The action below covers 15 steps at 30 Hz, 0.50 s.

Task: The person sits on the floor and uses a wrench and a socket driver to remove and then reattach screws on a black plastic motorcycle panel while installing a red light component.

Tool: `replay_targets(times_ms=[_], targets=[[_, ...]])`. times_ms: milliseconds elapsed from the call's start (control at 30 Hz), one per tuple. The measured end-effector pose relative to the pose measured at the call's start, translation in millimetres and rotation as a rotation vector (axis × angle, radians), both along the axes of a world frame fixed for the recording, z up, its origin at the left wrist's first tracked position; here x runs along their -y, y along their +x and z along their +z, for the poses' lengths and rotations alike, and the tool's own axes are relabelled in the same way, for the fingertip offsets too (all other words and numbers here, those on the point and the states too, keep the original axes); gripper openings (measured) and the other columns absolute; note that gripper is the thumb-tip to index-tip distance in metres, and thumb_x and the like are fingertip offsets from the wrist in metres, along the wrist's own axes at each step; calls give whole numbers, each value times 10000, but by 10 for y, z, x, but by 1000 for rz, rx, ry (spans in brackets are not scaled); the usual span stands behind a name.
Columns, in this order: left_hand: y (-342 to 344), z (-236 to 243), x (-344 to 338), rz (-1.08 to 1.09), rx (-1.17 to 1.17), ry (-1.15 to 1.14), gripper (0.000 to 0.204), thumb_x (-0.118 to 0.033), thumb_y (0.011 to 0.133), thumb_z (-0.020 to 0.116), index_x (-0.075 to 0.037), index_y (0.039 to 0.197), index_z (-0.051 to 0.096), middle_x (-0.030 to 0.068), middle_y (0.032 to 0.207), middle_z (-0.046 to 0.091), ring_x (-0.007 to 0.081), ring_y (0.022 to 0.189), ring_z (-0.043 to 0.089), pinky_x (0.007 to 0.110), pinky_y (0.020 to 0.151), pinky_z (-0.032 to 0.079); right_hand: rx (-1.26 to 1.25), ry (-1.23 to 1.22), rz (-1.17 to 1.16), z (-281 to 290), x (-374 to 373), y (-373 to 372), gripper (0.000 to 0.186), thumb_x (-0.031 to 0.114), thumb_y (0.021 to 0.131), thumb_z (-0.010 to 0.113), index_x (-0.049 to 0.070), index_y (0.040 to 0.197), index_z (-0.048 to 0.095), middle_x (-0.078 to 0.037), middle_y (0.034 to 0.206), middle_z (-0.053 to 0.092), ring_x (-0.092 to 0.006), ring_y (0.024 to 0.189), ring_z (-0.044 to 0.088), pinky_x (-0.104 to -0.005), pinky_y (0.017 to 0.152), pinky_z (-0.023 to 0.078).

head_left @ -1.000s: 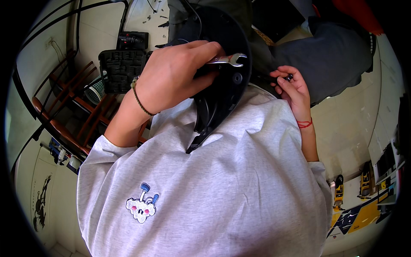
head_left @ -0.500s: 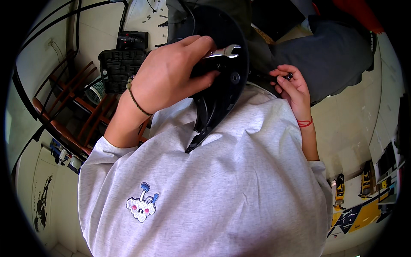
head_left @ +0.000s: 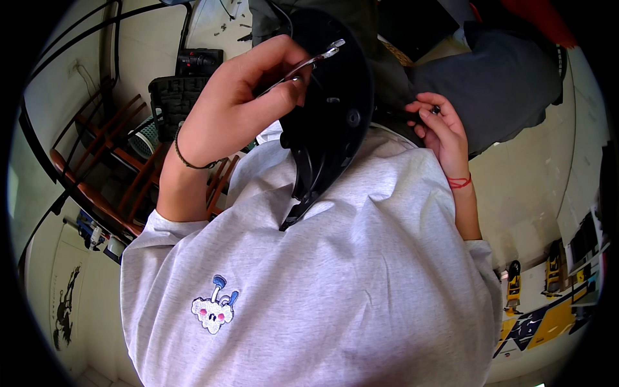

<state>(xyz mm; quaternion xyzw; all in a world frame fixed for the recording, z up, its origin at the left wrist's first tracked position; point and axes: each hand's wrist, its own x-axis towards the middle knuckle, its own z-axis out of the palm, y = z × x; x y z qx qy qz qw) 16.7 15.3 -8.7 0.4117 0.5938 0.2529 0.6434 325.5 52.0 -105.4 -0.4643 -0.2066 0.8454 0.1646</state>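
A black curved plastic shell [head_left: 342, 84] rests in my lap against my light grey shirt, its narrow end pointing at my belly. My left hand [head_left: 251, 97] is closed on a shiny metal wrench [head_left: 327, 53], tilted nearly edge-on above the shell's left part. A small shiny piece shows by its fingertips, too small to name. Off the shell's right side, my right hand [head_left: 442, 129] is closed round a slim black tool [head_left: 412, 116] with a shiny end by the fingers. The tool's far part runs toward the shell's edge and is hidden. Round fittings dot the shell's inner face.
At the left an open black tool case [head_left: 174, 97] lies on the floor below a dark power drill [head_left: 196, 61]. Small loose screws [head_left: 222, 29] lie on the pale floor. A brown wooden chair [head_left: 122, 161] and a green basket [head_left: 145, 138] stand farther left.
My left hand has drawn back to the left and turned the wrench, so its open jaw now shows edge-on and higher. More of the shell's inner face is uncovered. My right hand has hardly moved.
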Motion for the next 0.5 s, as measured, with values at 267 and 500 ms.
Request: replay_targets(times_ms=[267,500], targets=[[128,17,-29,-200,-404,70,98,-76,782,530,-15,855,552,162,726,517,328,649,533,380,579,420,18,-21,0,13,5,-58,240,48,923,470,4,1155,507,-145,1044,623,-94,786,527,-211,730,437],[214,-8,-19,-313,-591,87,211,-193,755,688,-30,827,576,107,720,524,300,646,539,377,567,414,16,-31,-7,23,18,-35,231,47,921,482,6,1146,513,-141,1042,627,-79,751,509,-213,741,444]])
